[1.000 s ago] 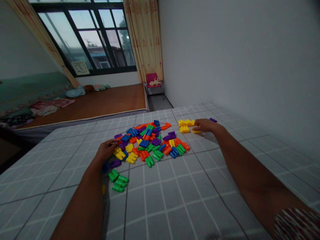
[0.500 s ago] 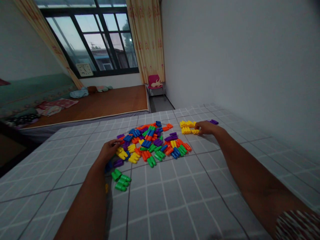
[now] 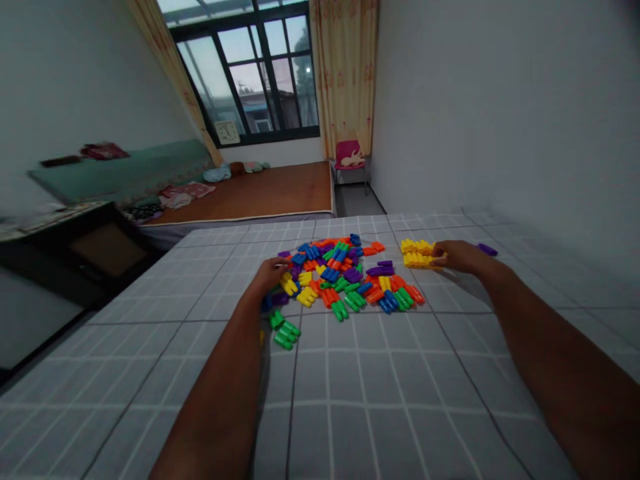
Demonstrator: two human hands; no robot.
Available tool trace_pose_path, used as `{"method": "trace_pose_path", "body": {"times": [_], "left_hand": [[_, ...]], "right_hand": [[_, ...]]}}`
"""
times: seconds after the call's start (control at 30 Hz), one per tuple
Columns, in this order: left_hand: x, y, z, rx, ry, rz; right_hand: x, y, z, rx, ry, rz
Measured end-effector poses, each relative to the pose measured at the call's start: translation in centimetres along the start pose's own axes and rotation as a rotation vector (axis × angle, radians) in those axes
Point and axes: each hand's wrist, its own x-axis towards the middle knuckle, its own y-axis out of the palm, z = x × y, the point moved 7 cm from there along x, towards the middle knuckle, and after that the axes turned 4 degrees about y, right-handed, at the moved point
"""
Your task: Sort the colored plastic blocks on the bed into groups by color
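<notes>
A heap of bullet-shaped plastic toy blocks in orange, blue, green, yellow and purple lies on the checked cloth. At the heap's left edge is my left hand, its fingers curled together; whatever they hold, if anything, is hidden. Off to the right, two rows of yellow toy blocks sit side by side. My right hand pinches the right end of the nearer row between thumb and fingers. Beyond that hand lies a purple block. Green blocks rest beside my left forearm.
Along the right side runs a white wall. Behind the table are a bed with a brown mat and a pink chair below the curtain. A dark cabinet stands at the left.
The camera has turned left, so the whole scene sits further right and the cabinet shows. Both hands stay at the same places, left by the heap, right at the yellow rows.
</notes>
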Motion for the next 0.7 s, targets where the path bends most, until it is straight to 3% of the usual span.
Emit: {"method": "trace_pose_path", "body": {"times": [0.1,0.2,0.3,0.43,0.57,0.7], "left_hand": [[0.1,1.2,-0.8,-0.021,0.009,0.073],[0.0,1.7,-2.5,-0.013,0.111,0.199],[-0.5,0.8,-4.1,0.182,0.232,0.265],[-1.4,0.2,-4.2,0.361,0.191,0.361],[-2.5,2.3,-4.3,0.566,0.128,0.523],[-2.8,5.2,-6.5,0.596,0.218,0.494]], "right_hand": [[0.1,-0.4,0.5,0.02,-0.019,-0.024],[-0.2,-1.1,1.4,0.026,-0.044,-0.056],[-0.5,-1.8,2.3,0.035,-0.073,-0.079],[-1.3,-2.8,4.1,0.051,-0.13,-0.116],[-2.9,-3.3,7.7,0.078,-0.243,-0.123],[-5.3,-3.3,13.2,0.093,-0.385,-0.137]]}}
